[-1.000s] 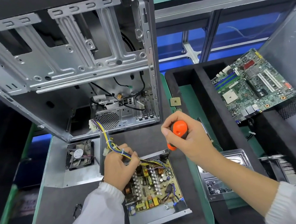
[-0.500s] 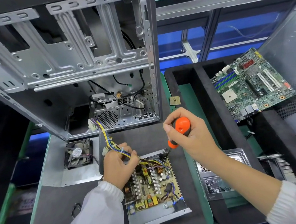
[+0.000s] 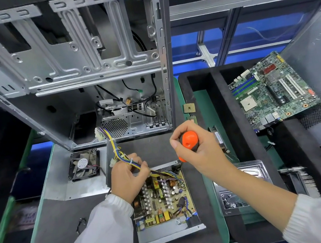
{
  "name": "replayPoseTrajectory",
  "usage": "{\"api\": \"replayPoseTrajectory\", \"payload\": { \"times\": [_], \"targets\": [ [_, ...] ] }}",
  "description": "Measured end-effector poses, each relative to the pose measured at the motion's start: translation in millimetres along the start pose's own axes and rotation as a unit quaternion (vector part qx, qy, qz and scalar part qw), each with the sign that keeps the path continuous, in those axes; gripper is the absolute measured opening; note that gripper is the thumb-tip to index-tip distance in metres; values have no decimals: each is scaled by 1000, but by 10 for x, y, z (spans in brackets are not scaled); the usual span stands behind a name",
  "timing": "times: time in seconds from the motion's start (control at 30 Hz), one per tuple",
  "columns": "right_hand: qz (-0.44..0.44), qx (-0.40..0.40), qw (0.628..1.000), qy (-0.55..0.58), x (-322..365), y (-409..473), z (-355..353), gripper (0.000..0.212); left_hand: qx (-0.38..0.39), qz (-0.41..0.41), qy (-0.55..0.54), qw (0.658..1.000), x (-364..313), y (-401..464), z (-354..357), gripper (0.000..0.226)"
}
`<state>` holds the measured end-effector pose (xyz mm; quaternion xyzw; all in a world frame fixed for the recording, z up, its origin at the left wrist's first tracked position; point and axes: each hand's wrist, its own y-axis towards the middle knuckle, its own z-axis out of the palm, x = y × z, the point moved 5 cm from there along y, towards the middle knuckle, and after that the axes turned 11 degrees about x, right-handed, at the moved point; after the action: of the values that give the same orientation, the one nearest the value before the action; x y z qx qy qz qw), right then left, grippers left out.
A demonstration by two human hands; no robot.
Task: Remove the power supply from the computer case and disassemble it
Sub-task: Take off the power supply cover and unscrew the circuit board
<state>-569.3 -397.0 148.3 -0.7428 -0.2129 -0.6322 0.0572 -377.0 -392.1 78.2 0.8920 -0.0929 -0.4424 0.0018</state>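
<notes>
The opened power supply (image 3: 163, 201) lies on the dark mat in front of me, its yellowish circuit board bare in a metal tray. My left hand (image 3: 127, 180) grips the bundle of coloured wires (image 3: 117, 154) at the board's far left corner. My right hand (image 3: 196, 150) holds a screwdriver with an orange and black handle (image 3: 188, 141) upright, its tip at the supply's far right corner. The empty computer case (image 3: 83, 66) stands open behind. The supply's metal cover with a black fan (image 3: 84, 165) lies to the left.
A black foam tray (image 3: 231, 114) on the right holds a green motherboard (image 3: 272, 91). A square CPU chip (image 3: 189, 107) lies near the case. A clear plastic dish (image 3: 248, 187) with small screws sits under my right forearm. A metal side panel (image 3: 319, 70) leans at far right.
My right hand with the screwdriver has shifted slightly and turned on the handle. My left hand keeps its hold on the wires in the same place.
</notes>
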Motion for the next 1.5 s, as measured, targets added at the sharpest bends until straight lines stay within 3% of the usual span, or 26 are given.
{"api": "replayPoseTrajectory", "payload": {
  "times": [0.27,0.57,0.8,1.03,1.13,1.2,1.3,1.4,1.5],
  "targets": [
    [0,-21,1000,17,2,-10,-90,12,0,4,-5,1000,-5,0,1,26],
    [9,-29,999,28,-14,-15,-90,8,-2,5,-3,1000,-11,1,-12,30],
    [3,-1,1000,21,-17,-6,-18,6,-2,14,0,1000,-22,-2,-10,26],
    [30,61,995,-71,37,83,82,16,-8,23,-3,1000,-4,-1,-10,26],
    [27,82,937,-337,169,190,-58,30,-5,25,-8,1000,1,4,-7,26],
    [51,98,895,-432,240,239,-157,40,-7,30,-6,1000,3,6,-10,26],
    [66,151,883,-439,258,261,-147,43,-2,32,-9,999,11,9,0,28],
    [75,226,887,-395,296,287,-128,38,-2,27,-8,1000,23,5,-3,30],
    [95,310,867,-378,358,317,-168,28,1,21,-8,1000,32,0,-3,29]
  ]
}}
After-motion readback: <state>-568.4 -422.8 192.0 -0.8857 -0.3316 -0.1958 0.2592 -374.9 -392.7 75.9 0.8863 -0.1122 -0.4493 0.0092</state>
